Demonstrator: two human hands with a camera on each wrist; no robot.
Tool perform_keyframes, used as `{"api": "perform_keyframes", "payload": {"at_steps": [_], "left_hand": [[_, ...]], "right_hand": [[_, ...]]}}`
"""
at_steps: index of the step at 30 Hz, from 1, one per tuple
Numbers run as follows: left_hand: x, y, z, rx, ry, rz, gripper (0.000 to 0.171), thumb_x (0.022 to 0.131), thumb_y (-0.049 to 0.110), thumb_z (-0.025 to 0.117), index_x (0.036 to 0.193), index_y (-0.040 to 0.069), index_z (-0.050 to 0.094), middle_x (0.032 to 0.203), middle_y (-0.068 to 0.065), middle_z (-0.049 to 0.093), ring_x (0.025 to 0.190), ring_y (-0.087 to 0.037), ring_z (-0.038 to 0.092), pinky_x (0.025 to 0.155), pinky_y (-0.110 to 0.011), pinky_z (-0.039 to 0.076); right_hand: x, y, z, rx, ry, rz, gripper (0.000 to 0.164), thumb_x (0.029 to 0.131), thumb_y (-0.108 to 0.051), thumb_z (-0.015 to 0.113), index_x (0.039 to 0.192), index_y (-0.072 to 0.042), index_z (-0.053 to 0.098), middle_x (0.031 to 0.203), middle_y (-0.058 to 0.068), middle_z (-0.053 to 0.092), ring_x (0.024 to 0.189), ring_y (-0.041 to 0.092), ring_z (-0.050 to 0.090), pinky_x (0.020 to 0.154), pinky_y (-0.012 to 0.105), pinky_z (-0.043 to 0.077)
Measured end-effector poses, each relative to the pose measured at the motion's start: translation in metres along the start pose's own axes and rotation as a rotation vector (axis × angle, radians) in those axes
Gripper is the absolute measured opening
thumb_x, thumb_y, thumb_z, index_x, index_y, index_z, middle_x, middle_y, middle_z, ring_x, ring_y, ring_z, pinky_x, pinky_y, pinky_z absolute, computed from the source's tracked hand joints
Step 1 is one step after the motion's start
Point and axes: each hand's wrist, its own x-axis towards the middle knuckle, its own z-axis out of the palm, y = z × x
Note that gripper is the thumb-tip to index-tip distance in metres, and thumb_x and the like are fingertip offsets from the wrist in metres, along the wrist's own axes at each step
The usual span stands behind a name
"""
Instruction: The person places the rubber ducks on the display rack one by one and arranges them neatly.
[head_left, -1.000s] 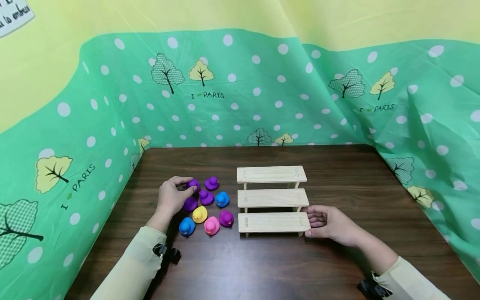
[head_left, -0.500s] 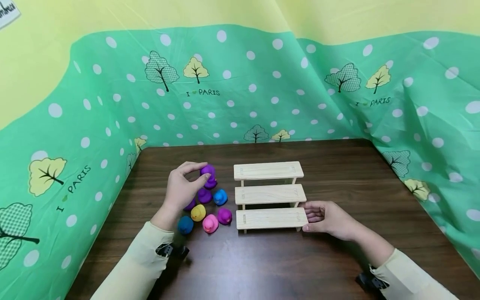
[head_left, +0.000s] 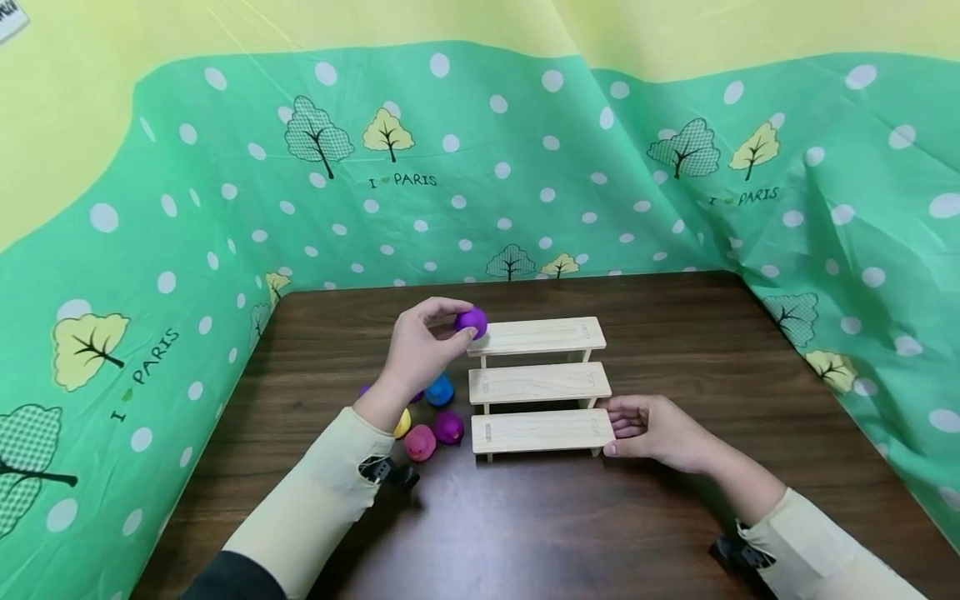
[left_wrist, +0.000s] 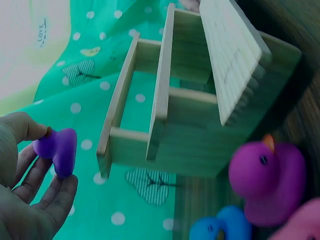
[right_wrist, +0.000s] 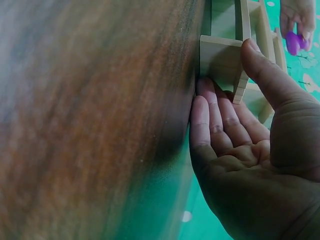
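In the head view my left hand (head_left: 420, 346) pinches a purple rubber duck (head_left: 472, 322) between thumb and fingertips. The duck is at the left end of the top step of a three-tier wooden shelf (head_left: 542, 383). The left wrist view shows this duck (left_wrist: 59, 149) apart from the shelf, held in the fingers. My right hand (head_left: 660, 433) holds the right end of the lowest step. In the right wrist view its thumb touches the board's edge, while the fingers (right_wrist: 215, 120) lie along the end panel.
Left of the shelf several ducks sit on the dark wooden table (head_left: 555, 525): a blue duck (head_left: 439, 390), a magenta duck (head_left: 448, 427), a pink duck (head_left: 420, 443) and a yellow one (head_left: 403, 423), partly behind my left arm. A polka-dot cloth (head_left: 420, 217) surrounds the table.
My left hand has lifted a purple duck from the group and carried it right to the top step's left end. The right hand stays at the shelf. The head view has shifted slightly.
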Motion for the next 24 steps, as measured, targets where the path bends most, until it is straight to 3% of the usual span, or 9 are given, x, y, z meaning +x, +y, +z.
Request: {"api": "perform_keyframes", "payload": {"at_steps": [11,16,24], "left_hand": [[0.02,0.003,0.042,-0.124,-0.095,0.035,0.026,0.091,-0.001,0.078,0.117,0.002,0.075,0.117,-0.01,0.074,0.108,-0.027,0.072,0.099,-0.04,0.058],[0.029,0.006,0.061,-0.14,-0.142,-0.034,0.027,0.091,0.001,0.08,0.117,0.003,0.075,0.118,-0.008,0.074,0.11,-0.025,0.072,0.098,-0.032,0.058],[0.041,0.008,0.087,-0.067,-0.189,-0.111,0.024,0.09,0.005,0.082,0.114,0.008,0.079,0.116,-0.002,0.074,0.102,-0.017,0.075,0.086,-0.024,0.06]], "right_hand": [[0.0,0.002,0.0,0.006,0.014,-0.01,0.065,0.083,-0.008,0.09,0.135,0.013,0.059,0.121,0.021,0.071,0.11,0.025,0.07,0.093,0.034,0.06],[0.0,0.003,0.0,0.009,0.014,-0.022,0.064,0.083,-0.008,0.09,0.135,0.013,0.06,0.12,0.022,0.071,0.109,0.025,0.071,0.092,0.033,0.06],[0.0,0.003,0.0,0.014,0.005,-0.016,0.064,0.083,-0.008,0.09,0.136,0.013,0.059,0.121,0.021,0.071,0.111,0.025,0.07,0.092,0.03,0.06]]}}
